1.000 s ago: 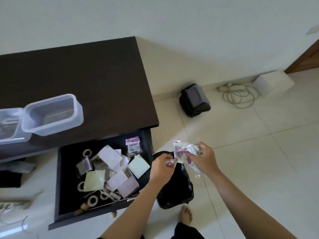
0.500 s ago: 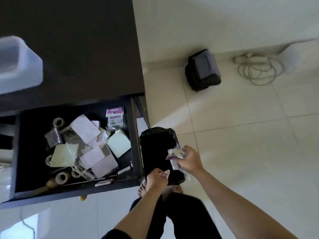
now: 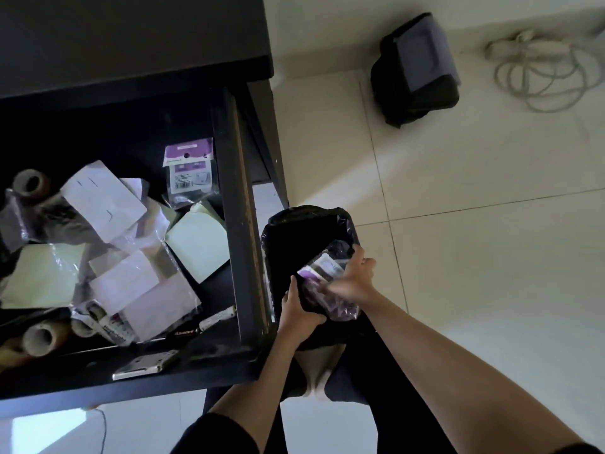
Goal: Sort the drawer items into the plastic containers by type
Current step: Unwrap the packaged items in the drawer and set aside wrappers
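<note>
Step in hand: we are judging this as discarding empty packaging into the small black-lined waste bin (image 3: 304, 231) standing on the floor just beside the open dark wooden drawer (image 3: 244, 224).
Left hand (image 3: 299, 309): we are seeing its fingers curled over the bin's near rim, steadying the liner.
Right hand (image 3: 352, 278): blurred, fingers wrapped round the crumpled clear plastic wrapper with purple print (image 3: 327, 280), held over the bin mouth.
Doing it well: we are advising to keep the liner pinned, push the wrapper below the rim, then release.
Task things: still in the drawer; no plastic containers in view.
Count: we are counting two pale green sticky-note pads (image 3: 199, 242), one purple-headed hanging packet (image 3: 191, 168), about four tape rolls (image 3: 31, 183), one battery, one metal hinge; white cards overlapping, number unclear.
</note>
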`<state>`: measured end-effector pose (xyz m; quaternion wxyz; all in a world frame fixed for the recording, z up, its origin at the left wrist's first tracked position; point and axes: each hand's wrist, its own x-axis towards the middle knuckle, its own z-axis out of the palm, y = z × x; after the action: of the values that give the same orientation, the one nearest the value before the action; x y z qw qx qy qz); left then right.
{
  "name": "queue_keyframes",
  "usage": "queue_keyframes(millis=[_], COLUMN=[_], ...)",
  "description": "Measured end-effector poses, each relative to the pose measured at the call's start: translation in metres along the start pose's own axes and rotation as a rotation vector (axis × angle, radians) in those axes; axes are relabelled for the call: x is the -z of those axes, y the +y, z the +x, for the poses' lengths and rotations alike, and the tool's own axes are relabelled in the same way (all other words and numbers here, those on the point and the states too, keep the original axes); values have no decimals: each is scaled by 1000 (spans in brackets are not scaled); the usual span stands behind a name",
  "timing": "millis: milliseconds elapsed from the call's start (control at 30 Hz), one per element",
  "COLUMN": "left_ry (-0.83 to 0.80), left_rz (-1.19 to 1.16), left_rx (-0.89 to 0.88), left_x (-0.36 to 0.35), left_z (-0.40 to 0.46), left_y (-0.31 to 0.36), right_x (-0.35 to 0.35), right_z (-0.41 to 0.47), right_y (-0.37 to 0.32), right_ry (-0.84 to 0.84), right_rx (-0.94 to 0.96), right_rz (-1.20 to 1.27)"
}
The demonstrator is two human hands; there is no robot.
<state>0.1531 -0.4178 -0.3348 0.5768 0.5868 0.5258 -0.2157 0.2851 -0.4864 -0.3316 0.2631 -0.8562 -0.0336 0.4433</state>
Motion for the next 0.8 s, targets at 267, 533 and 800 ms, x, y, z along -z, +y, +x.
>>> queue_keyframes(millis=[267, 533, 800], left_ry=[18, -10, 171], left_rz=[86, 265, 63], left_rx=[5, -46, -348], left_x=[6, 17, 61], left_z=[-45, -171, -267], left_y=[13, 56, 107], right_x=[30, 90, 121], right_z=[-30, -138, -217], right_y=[-18, -51, -118], right_ry=[-115, -112, -4], right_rx=[24, 83, 279], right_rz=[41, 99, 161])
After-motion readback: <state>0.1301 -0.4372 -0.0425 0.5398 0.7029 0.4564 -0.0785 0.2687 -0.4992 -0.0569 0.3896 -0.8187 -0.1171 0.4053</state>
